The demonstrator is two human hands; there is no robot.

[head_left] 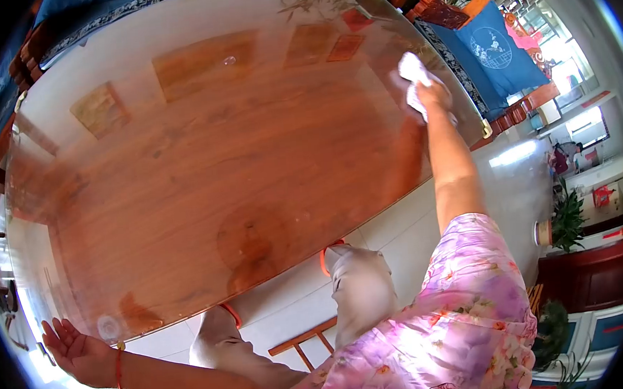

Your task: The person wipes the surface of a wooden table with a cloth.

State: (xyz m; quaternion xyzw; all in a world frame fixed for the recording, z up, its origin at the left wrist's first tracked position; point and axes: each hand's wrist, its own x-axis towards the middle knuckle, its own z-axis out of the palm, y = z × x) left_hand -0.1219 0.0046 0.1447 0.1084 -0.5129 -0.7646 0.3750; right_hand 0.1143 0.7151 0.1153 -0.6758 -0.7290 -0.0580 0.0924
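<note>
A white cloth [414,67] is pressed on the shiny tabletop near its right edge, and my right hand [432,96] is closed over it with the arm stretched out. The table [201,166] has a glossy reddish-brown wood top that mirrors the room. At the lower left, beyond the table's near left corner, my left hand [84,353] is held palm up with its fingers spread. Nothing lies in that palm. A red string bracelet [118,368] is around the left wrist.
Blue cushioned wooden seating [501,58] stands along the right side, close to the table corner. A wooden stool [303,337] is between my legs on the tiled floor. Potted plants [569,216] stand farther right. Corner guards [485,129] cover the table's corners.
</note>
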